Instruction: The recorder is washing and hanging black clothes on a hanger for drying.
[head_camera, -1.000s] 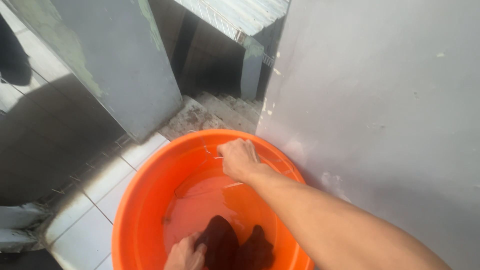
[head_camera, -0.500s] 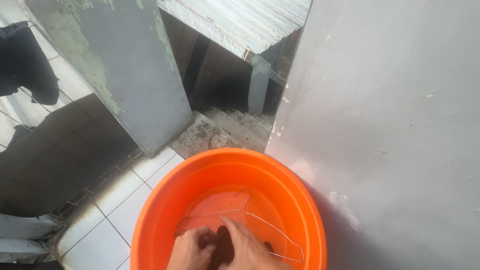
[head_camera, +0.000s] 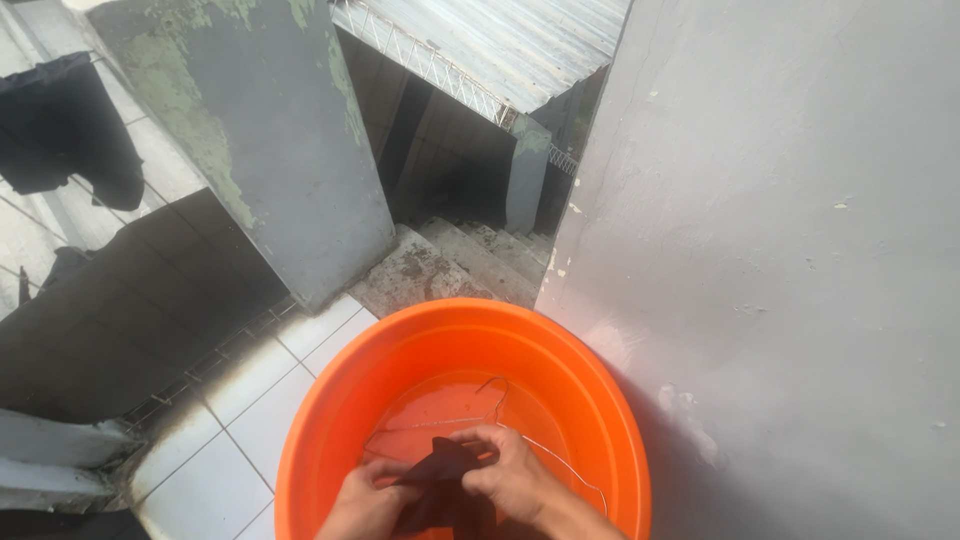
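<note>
A large orange plastic basin (head_camera: 330, 410) stands on the tiled floor at the bottom of the head view. A thin wire hanger (head_camera: 490, 395) lies inside it on the bottom. Over the near part of the basin both my hands grip a dark wet cloth (head_camera: 440, 485). My left hand (head_camera: 362, 505) holds its left edge. My right hand (head_camera: 510, 472) pinches its upper right part, close to the hanger's wire. The lower part of the cloth and both wrists run out of the frame.
A grey wall (head_camera: 800, 250) rises right beside the basin. A grey-green pillar (head_camera: 260, 130) stands to the left, with concrete steps (head_camera: 450, 265) leading down between them. A dark garment (head_camera: 60, 125) hangs at the upper left. White floor tiles (head_camera: 230, 420) lie left of the basin.
My right hand left the basin's far rim and came back to the near side. Both hands now grip the dark cloth and have lifted it. The view tilted slightly upward.
</note>
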